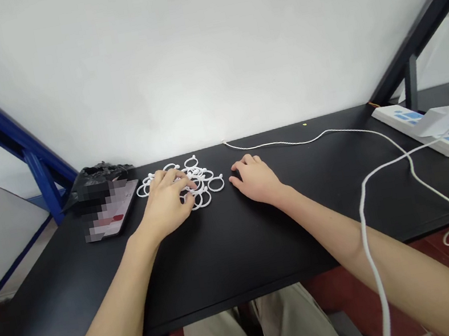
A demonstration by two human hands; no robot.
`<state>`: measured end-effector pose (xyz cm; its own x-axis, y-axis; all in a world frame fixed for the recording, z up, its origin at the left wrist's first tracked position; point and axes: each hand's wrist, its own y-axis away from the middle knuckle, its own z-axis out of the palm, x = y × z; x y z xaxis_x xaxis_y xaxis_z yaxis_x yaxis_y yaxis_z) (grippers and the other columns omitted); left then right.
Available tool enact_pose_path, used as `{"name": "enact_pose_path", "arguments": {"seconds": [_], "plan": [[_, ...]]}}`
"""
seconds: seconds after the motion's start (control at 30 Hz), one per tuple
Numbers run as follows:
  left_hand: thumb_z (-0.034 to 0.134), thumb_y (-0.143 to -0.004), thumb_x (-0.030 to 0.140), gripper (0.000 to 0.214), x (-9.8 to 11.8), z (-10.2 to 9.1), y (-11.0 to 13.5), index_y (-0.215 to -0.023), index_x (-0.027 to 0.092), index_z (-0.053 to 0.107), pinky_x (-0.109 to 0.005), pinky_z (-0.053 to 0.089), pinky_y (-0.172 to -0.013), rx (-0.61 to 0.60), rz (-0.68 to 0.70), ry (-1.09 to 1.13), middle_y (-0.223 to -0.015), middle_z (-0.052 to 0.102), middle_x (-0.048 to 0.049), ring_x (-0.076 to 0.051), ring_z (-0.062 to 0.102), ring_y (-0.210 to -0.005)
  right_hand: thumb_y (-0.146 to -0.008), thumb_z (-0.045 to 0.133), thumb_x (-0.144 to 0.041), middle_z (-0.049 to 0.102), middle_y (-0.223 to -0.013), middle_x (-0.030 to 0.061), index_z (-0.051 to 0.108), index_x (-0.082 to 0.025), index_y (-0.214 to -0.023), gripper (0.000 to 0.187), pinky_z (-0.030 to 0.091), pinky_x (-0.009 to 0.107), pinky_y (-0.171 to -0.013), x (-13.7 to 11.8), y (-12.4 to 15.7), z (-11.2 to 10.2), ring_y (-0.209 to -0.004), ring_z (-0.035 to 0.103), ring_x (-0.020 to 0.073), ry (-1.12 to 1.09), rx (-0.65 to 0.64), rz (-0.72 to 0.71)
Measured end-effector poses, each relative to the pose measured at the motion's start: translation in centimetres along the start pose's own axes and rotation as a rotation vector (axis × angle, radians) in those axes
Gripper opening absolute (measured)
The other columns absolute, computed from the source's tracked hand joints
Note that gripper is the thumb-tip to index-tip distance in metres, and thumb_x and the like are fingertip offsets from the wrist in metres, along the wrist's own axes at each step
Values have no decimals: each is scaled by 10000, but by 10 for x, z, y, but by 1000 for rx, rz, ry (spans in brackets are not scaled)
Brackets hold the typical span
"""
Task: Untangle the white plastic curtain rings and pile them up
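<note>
A loose heap of several white rings [215, 183], each with a small knob, lies on the black table [239, 252]. Over the left part of that heap rests my left hand [168, 201], its fingers apart and bent down onto the rings; some rings are hidden beneath it. To the right of the heap, apart from the rings, my right hand [256, 178] is on the table top. Its thumb and fingers are curved with a gap between them, and nothing shows in it.
Left of the heap are a partly blurred flat box [120, 206] and a crumpled black plastic bag [99, 172]. A white cable [367, 212] loops across the right side, over my right forearm. A white device [426, 126] with papers stands far right. Behind is a white wall [204, 50].
</note>
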<state>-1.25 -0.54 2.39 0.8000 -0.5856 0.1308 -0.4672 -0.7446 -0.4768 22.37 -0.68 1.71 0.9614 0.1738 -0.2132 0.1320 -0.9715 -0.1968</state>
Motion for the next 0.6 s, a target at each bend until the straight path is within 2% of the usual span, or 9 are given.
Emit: {"name": "enact_pose_path", "arguments": {"seconds": [0.13, 0.3, 0.43, 0.53, 0.6], "plan": [[553, -829, 199, 142, -2, 6, 1, -845, 223, 691, -476, 406, -921, -32, 38, -32, -1084, 626, -69, -288, 453, -1025, -931, 488, -372, 560, -1224, 162, 628, -144, -1214, 391, 430, 438, -951, -1, 1, -1, -1099, 509, 310, -12, -8, -3], [553, -858, 223, 96, 3, 6, -1, -865, 227, 648, -447, 386, -874, 26, 29, -35, -1006, 662, -66, -289, 472, -1018, -947, 479, -320, 609, -1156, 146, 652, -145, -1152, 321, 419, 413, -946, -8, 3, -3, -1070, 524, 281, -58, 20, -37], [525, -873, 223, 76, 11, 2, -3, -893, 218, 599, -410, 376, -842, 99, -23, -8, -887, 675, -45, -245, 522, -909, -986, 429, -346, 660, -997, 66, 671, -182, -1001, 293, 428, 322, -892, -20, 8, -5, -973, 556, 197, -341, 128, -186], [511, -896, 239, 90, 17, 2, -4, -910, 220, 599, -389, 383, -832, 133, -12, 21, -866, 686, -30, -225, 543, -858, -972, 462, -413, 654, -904, 22, 660, -195, -932, 298, 440, 263, -774, -29, 12, -6, -822, 575, 137, -563, 100, -278], [508, -913, 261, 113, 20, 2, -4, -917, 223, 614, -374, 399, -818, 151, 1, 50, -859, 687, -30, -220, 551, -851, -949, 507, -412, 652, -864, 9, 654, -191, -887, 272, 431, 251, -709, -33, 15, -6, -736, 562, 118, -617, 80, -285]]}}
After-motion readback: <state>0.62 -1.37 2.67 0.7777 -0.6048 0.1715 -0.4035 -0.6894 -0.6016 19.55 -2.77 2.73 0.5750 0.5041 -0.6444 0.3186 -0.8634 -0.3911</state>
